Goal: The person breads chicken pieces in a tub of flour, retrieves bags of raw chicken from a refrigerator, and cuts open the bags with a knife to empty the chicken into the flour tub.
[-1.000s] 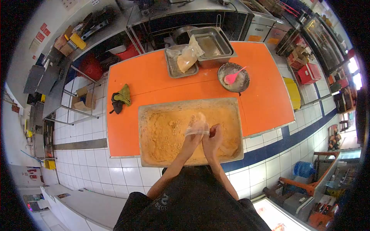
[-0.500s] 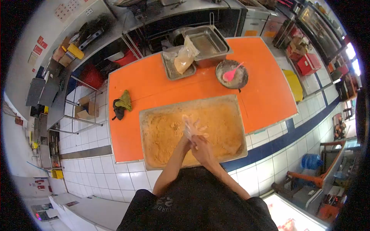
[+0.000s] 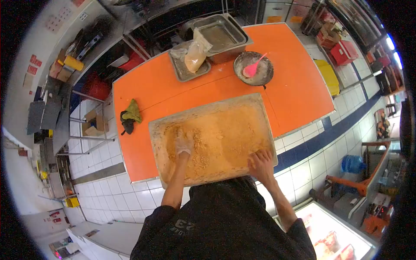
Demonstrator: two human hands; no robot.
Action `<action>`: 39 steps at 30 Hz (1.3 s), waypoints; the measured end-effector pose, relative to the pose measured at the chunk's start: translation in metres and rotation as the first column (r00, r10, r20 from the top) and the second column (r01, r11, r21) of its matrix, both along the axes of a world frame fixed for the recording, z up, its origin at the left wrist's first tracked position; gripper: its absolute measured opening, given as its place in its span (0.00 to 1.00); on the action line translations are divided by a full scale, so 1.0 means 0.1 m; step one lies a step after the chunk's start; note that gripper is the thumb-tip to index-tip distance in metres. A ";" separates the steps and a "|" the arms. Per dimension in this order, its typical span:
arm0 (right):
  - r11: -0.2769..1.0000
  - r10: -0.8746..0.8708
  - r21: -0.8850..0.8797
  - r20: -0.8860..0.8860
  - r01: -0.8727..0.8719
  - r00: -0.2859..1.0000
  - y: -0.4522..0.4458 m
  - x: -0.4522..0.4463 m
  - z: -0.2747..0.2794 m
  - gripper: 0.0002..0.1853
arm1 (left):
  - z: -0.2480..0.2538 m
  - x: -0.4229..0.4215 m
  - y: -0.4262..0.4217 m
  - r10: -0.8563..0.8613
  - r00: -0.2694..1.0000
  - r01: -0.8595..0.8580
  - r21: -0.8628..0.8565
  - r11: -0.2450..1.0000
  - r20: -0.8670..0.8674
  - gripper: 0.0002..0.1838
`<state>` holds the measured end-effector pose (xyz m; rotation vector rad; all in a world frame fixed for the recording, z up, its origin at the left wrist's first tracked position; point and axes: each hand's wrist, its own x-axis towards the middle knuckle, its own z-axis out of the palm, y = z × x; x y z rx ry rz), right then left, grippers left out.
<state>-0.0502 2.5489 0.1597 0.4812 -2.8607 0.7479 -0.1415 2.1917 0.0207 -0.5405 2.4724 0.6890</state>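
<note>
Over orange powder (image 3: 232,130) in large rectangular metal pan (image 3: 157,149), hands just parted! Clear-gloved left hand (image 3: 184,145) now free among crumbs, finger spread unclear; bare right hand (image 3: 261,165) at near right corner, fingers curled close together, grip on rim unclear.

Open surface spans the right end of the orange bench (image 3: 299,82), while a bowl (image 3: 263,74) narrows the lane behind the large tub (image 3: 154,149) and a deep pan (image 3: 229,54) obstructs the far edge.
</note>
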 end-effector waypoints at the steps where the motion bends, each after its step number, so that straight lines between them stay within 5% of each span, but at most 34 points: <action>1: 1.000 0.029 0.001 -0.013 -0.029 0.999 0.11 -0.02 -0.10 0.11 | 0.10 -0.08 0.11 -0.054 0.984 0.076 -0.127 0.989 0.168 0.34; 4: 0.996 0.088 0.023 0.081 -0.090 0.993 0.23 0.03 -0.35 0.12 | 0.50 0.00 0.69 -0.110 0.980 0.073 -0.213 0.974 -0.168 0.38; 6: 0.994 0.071 0.066 0.167 -0.083 0.983 0.21 0.00 -0.27 0.12 | 0.21 0.05 0.80 -0.373 0.798 0.149 -0.445 0.883 -0.474 0.40; 9: 0.997 0.036 0.058 0.160 -0.046 0.986 0.15 0.03 -0.26 0.13 | 0.16 0.13 1.04 -0.402 0.762 0.227 -0.372 0.900 -0.507 0.37; 13: 0.999 0.001 0.051 0.118 -0.007 0.993 0.13 0.00 -0.25 0.10 | 0.19 0.25 1.20 -0.347 0.822 0.437 0.108 0.893 -0.452 0.32; 15: 0.997 -0.060 0.058 0.217 0.048 0.974 0.07 -0.04 -0.15 0.10 | 0.61 0.28 1.42 -0.282 0.871 0.448 0.419 0.790 -0.402 0.30; 18: 0.989 -0.129 -0.054 0.162 0.140 0.978 0.17 -0.07 -0.29 0.13 | 0.63 0.19 1.23 -0.191 0.771 0.487 0.370 0.791 -0.608 0.32; 20: 0.964 -0.226 -0.120 0.089 0.236 0.970 0.15 -0.06 -0.17 0.14 | 0.52 -0.09 0.81 -0.328 0.677 0.427 -0.012 0.904 -0.659 0.34; 26: 0.875 -0.396 -0.327 -0.060 0.357 0.916 0.18 -0.07 -0.43 0.10 | 0.26 -0.02 1.21 -0.328 0.655 0.471 0.029 0.881 -0.681 0.36; 29: 0.873 -0.362 -0.369 -0.053 0.318 0.931 0.11 -0.06 -0.45 0.07 | 0.18 0.10 1.32 -0.708 0.592 0.762 -0.017 0.647 -0.385 0.36; 32: 0.891 -0.371 -0.313 -0.084 0.329 0.925 0.18 -0.06 -0.47 0.08 | 0.37 -0.03 1.32 -0.712 0.520 0.849 0.194 0.491 -0.473 0.35; 35: 0.891 -0.376 -0.288 -0.037 0.350 0.926 0.16 -0.05 -0.44 0.08 | 0.35 -0.57 1.27 -0.421 0.627 0.624 0.100 0.775 -0.655 0.36; 39: 0.879 -0.408 -0.279 -0.021 0.387 0.913 0.12 0.04 -0.49 0.08 | 0.24 -0.29 1.68 -0.712 0.477 0.852 0.072 0.519 -0.516 0.37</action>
